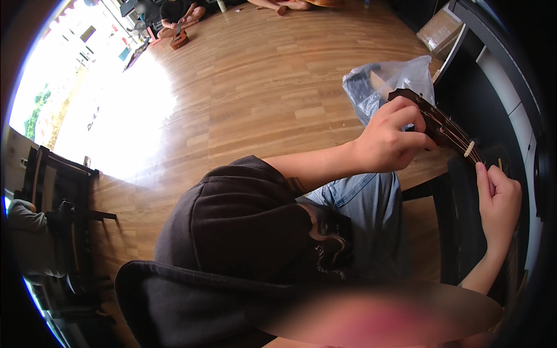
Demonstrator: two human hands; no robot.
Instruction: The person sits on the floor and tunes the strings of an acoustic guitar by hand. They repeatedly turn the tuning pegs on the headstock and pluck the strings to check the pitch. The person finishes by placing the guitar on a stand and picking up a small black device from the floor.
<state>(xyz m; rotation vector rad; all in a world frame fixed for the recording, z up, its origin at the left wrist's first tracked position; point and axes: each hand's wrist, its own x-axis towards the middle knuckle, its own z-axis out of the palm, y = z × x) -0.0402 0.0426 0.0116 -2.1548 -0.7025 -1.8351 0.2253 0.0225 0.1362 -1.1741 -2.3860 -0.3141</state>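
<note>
A dark guitar headstock (436,123) slants across the right side, with copper-coloured strings (455,138) running over a pale nut (469,149). My left hand (393,134) is closed at the headstock's near edge, fingers curled; the tuning peg it may be gripping is hidden behind them. Just beyond the nut, my right hand (500,200) is closed, its thumb and forefinger pinching at the strings. How many strings lie in that pinch is too small to tell. The guitar's body is out of sight.
A clear plastic bag (362,95) lies on the wooden floor (255,93) behind the headstock. A cardboard box (441,30) sits by dark furniture at far right. Dark chairs (58,174) stand at left. Far off, a seated person holds a small brown guitar (179,39).
</note>
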